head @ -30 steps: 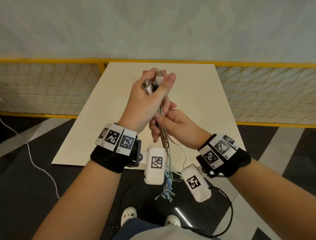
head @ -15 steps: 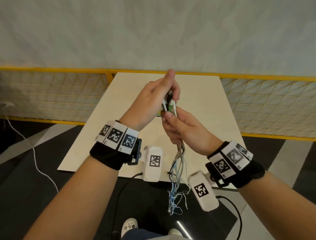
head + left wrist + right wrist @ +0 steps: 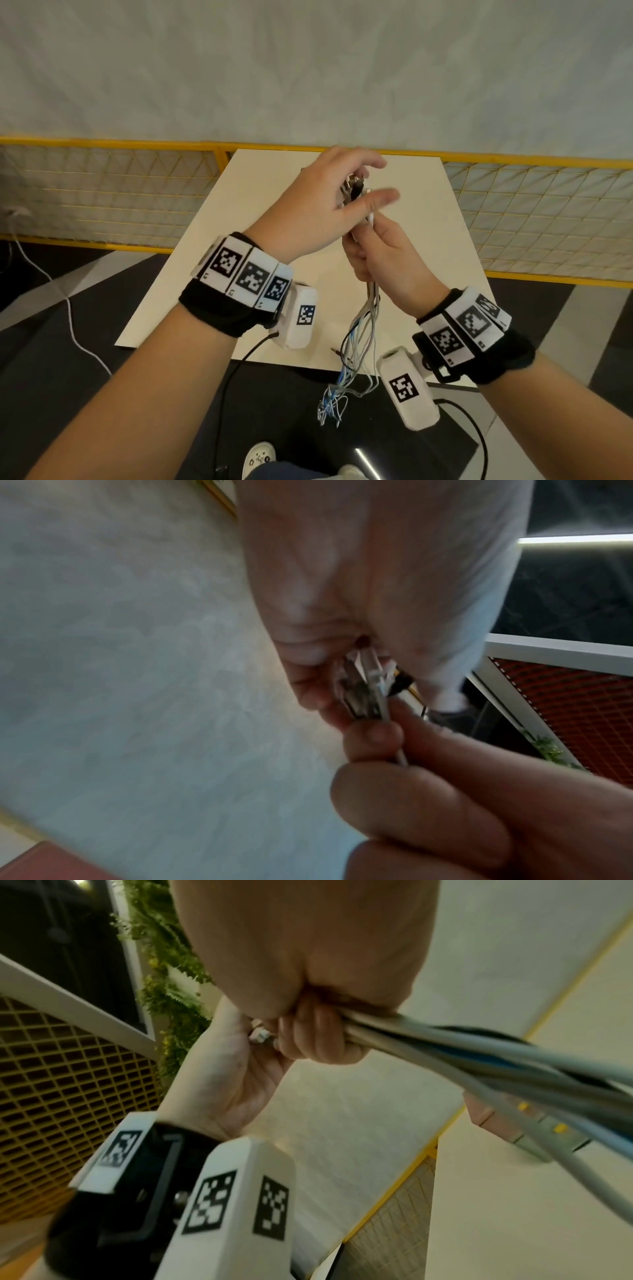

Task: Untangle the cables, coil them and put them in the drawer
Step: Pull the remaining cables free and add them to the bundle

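A bundle of thin grey, white and blue cables (image 3: 363,329) hangs in the air over the near edge of a cream table (image 3: 274,274). My right hand (image 3: 364,240) grips the bundle in a fist just below its top; the cables (image 3: 479,1053) run out of that fist in the right wrist view. My left hand (image 3: 376,180) is above it, index finger and thumb stretched out to the right, holding the plug ends (image 3: 354,183) at the top of the bundle. These plug ends (image 3: 363,696) sit between its fingers. The loose lower ends (image 3: 332,404) dangle in a tangle. No drawer is in view.
A yellow-framed mesh fence (image 3: 102,198) runs behind the table on both sides, with a pale wall above it. A white cord (image 3: 68,308) lies on the dark floor at the left. My shoes (image 3: 260,459) show below the table's near edge.
My left hand has shifted its hold at the plug ends, thumb and index finger now stretched out to the right. My right hand keeps its grip on the bundle below.
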A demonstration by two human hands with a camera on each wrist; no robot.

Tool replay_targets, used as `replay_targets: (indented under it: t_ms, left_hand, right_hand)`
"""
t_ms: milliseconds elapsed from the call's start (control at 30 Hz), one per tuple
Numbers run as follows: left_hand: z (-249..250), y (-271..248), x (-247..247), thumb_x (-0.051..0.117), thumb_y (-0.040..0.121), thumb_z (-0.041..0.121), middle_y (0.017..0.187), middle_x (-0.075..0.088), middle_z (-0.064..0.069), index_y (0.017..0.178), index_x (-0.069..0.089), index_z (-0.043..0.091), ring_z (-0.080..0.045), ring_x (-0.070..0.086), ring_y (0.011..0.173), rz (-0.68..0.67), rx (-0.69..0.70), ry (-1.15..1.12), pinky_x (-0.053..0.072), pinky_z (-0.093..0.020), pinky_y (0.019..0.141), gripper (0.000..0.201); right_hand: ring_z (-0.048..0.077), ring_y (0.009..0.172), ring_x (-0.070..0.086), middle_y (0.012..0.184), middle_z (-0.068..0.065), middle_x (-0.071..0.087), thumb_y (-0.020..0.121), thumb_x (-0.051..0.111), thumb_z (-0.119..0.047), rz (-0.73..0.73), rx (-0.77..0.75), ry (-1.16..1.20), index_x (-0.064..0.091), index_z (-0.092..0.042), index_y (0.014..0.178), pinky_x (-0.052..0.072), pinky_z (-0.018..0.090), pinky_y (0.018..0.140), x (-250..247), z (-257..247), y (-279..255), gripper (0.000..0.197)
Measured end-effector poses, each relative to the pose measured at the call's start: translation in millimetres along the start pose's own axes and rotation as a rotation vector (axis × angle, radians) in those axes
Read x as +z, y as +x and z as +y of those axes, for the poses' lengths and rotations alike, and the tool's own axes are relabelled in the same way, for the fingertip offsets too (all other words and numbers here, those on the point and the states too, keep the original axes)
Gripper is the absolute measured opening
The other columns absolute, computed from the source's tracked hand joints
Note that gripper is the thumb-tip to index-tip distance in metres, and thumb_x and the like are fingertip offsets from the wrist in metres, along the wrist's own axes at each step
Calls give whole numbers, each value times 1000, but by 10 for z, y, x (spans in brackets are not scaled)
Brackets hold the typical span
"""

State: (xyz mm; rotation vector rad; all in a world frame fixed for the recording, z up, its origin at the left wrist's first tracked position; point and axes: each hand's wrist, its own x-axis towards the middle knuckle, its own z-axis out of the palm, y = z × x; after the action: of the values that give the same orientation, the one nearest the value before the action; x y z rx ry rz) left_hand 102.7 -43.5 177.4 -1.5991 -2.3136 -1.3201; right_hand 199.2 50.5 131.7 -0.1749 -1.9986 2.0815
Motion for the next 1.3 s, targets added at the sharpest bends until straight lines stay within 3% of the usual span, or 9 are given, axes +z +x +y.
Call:
replay_targets:
  t_ms: [133, 400, 567, 733, 833, 933, 1033, 1167, 1300]
  left_hand:
    - [-47, 115, 2, 45, 101, 20, 97, 52, 1, 89, 58, 19, 1, 50, 86, -34, -16, 87, 34, -7, 77, 18]
    - [-136, 141, 38, 56, 94, 41, 89, 52, -4, 84, 63, 8, -11, 51, 81, -161, 108, 51, 39, -18, 75, 35]
    - [-158, 172, 56, 50, 100, 21, 70, 45, 3, 78, 56, 0, -6, 46, 63, 5, 100, 17, 35, -16, 61, 31]
    - [-204, 240, 13, 45, 102, 21, 60, 39, 6, 73, 48, 5, -6, 38, 54, 201, -22, -60, 30, -20, 56, 33]
    - [-372, 248, -11, 58, 95, 33, 85, 57, 6, 94, 57, 11, -2, 51, 73, 216, -195, 39, 40, -22, 71, 22]
    - [-378, 224, -51, 67, 86, 35, 117, 57, -3, 114, 60, 13, -18, 53, 107, 301, 109, 432, 39, -32, 91, 36]
    - [-261, 129, 118, 43, 97, 41, 96, 68, -2, 97, 68, 12, -18, 61, 92, -56, 320, 303, 42, -29, 85, 38]
    - [-397, 10, 212, 19, 96, 65, 66, 63, 10, 70, 54, 41, -6, 60, 67, -264, -16, 266, 44, -30, 67, 50]
    - [-410, 2, 204, 28, 101, 53, 56, 57, 8, 102, 61, 30, -3, 57, 59, -254, -106, 284, 43, -31, 60, 41]
  right_hand:
    - [15, 53, 27, 64, 0, 33, 103, 25, -17, -117, -46, -40, 40, -15, 78, 21, 30, 50, 7, -9, 13, 29]
    - [16, 54, 38, 69, 4, 43, 105, 23, -21, -240, 23, -203, 43, -8, 88, 36, 30, 55, -147, -107, 108, 30]
    - [16, 56, 38, 68, 4, 44, 98, 36, -19, -374, 63, 86, 54, -13, 86, 31, 29, 58, -245, -50, 169, 22]
    - [17, 52, 41, 63, 1, 34, 103, 26, -29, -358, 87, -127, 42, -11, 86, 45, 32, 58, -183, 89, 127, 29]
    - [13, 46, 23, 59, -1, 28, 103, 27, -31, -219, 147, -173, 36, -12, 83, 24, 24, 44, -180, 99, 147, 29]
    - [9, 41, 22, 57, -1, 29, 103, 29, -30, -169, 197, -268, 35, -13, 80, 20, 18, 39, -172, 86, 183, 29]
    - [9, 41, 21, 49, -6, 32, 102, 32, -15, -206, 204, -361, 33, -13, 67, 20, 18, 38, -135, 32, 212, 34]
    - [9, 44, 22, 53, -3, 30, 97, 32, -2, -276, 203, -397, 37, -14, 72, 22, 20, 40, -156, -83, 252, 28]
    - [14, 52, 31, 67, 5, 33, 101, 33, -10, -334, 231, -380, 44, -15, 77, 33, 25, 50, -185, -104, 216, 27]
